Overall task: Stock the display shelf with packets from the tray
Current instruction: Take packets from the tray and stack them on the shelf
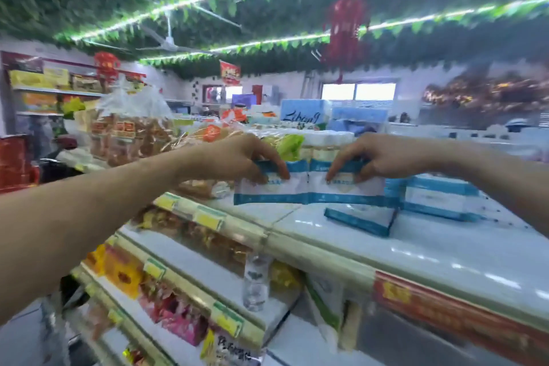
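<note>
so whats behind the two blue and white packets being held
Behind the blue-and-white plastic packets stand pale packs with white tops and a yellow-green bag; the packets, left hand and right hand cover their lower parts.

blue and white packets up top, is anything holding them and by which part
The left hand pinches the left packet by its top edge, and the right hand pinches the right packet by its top edge.

A small grocery shop: tiered display shelves (190, 258) with yellow price tags (208, 218), bagged bread (130, 134), snack packets (178, 318) and red hanging decorations (344, 33).
</note>
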A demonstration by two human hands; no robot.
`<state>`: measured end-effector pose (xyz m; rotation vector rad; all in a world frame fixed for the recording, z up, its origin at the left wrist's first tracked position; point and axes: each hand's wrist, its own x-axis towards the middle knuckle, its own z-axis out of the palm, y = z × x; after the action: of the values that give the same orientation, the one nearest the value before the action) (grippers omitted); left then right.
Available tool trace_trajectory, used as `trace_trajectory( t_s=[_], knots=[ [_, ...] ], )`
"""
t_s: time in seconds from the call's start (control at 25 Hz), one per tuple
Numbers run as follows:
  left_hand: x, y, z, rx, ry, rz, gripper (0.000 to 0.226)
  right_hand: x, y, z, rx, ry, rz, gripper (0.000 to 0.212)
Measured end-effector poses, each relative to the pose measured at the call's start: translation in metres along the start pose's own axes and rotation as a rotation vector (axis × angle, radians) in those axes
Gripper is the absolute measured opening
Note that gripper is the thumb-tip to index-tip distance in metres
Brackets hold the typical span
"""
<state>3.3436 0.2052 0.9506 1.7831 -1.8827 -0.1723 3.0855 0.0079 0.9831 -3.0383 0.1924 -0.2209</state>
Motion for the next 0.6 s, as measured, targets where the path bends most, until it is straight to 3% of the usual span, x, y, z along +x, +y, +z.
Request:
trace_trajectory(
  t_s=[0.28,0.44,0.6],
  knots=[
    [0.140,0.081,0.059,0.032,-0.086,0.209,0.041,-0.150,0.108,-0.024,-0.084,0.035,0.480,0.047],
    [0.185,0.100,0.076,-0.010,-0.074,0.220,0.043,-0.158,0.157,0.010,-0.075,0.061,0.551,0.044],
    [0.213,0.109,0.082,-0.032,-0.056,0.231,0.043,-0.125,0.194,0.039,-0.142,0.117,0.489,0.044]
  ],
)
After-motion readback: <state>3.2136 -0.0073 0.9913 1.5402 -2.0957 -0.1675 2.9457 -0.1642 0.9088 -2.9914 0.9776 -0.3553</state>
